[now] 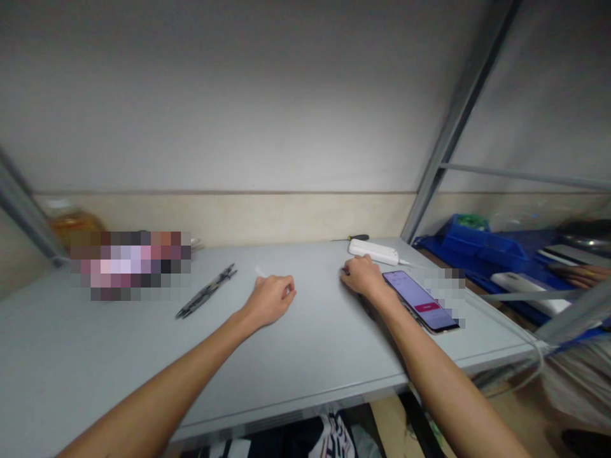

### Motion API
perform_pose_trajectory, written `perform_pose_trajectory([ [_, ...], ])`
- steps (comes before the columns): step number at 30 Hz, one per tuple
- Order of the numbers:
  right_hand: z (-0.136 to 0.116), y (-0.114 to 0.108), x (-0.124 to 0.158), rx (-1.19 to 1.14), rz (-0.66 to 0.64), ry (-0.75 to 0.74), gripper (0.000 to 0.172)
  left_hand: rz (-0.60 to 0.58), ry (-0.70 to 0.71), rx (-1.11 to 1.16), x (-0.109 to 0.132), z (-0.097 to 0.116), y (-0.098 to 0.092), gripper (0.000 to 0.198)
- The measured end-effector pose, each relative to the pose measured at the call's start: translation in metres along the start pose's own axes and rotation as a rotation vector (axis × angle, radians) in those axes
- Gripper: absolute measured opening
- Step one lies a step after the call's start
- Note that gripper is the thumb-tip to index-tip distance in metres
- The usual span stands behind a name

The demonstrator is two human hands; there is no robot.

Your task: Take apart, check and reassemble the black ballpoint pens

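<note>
1. Starting at the left, we see a bundle of slim pens [207, 292] lying on the grey table [310, 362]. Its long axis slants, one end toward us and left, the other toward the wall and right.

2. Our left forearm reaches in from the lower left corner, and the left hand [271, 300] rests at or just above the tabletop, right of the pens and apart from them, its back turned up. Its fingers curl inward, thumb and fingertips drawn close around a small gap; we cannot tell whether they press together or pinch something.

3. Our right forearm comes in from the lower right, running up and left. The right hand [363, 275] bends over with its back up, fingers curled down at a dark slim object [367, 309] partly hidden by hand and wrist. We cannot tell whether the fingers grip it or only touch it. What shows of it slants from upper left to lower right.

4. Beyond that hand, we find a white power strip [375, 252], with a screwdriver [359, 238] behind it, shaft pointing left.

5. Just right of our right wrist lies a lit phone [422, 300], screen up, its long axis running from upper left to lower right.
</note>
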State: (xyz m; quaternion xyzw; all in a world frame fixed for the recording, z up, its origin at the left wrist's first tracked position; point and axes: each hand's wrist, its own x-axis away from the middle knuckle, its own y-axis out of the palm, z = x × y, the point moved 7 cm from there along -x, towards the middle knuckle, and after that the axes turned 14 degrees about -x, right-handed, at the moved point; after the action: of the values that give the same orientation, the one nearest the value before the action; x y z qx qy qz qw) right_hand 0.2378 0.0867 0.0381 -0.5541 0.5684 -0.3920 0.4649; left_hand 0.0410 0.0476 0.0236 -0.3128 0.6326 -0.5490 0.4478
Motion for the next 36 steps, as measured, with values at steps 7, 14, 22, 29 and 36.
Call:
perform_pose_trajectory([
  [7, 0.013, -0.002, -0.004, 0.004, -0.037, 0.055, 0.026, 0.005, 0.008, 0.009, 0.0, 0.0, 0.002, 0.016],
  [14, 0.02, -0.006, -0.005, -0.038, -0.044, 0.088, 0.033, -0.019, -0.009, 0.02, 0.0, -0.001, 0.003, 0.016],
  [22, 0.022, -0.004, -0.008, -0.105, -0.022, 0.061, 0.035, -0.001, 0.009, 0.022, 0.0, -0.001, 0.002, 0.015],
  [29, 0.023, 0.001, -0.011, -0.102, -0.076, 0.074, 0.034, -0.03, -0.006, 0.025, 0.001, -0.001, 0.001, 0.019],
  [36, 0.02, -0.003, -0.01, -0.091, -0.026, 0.071, 0.031, -0.018, 0.004, 0.02, 0.0, -0.002, 0.002, 0.017],
])
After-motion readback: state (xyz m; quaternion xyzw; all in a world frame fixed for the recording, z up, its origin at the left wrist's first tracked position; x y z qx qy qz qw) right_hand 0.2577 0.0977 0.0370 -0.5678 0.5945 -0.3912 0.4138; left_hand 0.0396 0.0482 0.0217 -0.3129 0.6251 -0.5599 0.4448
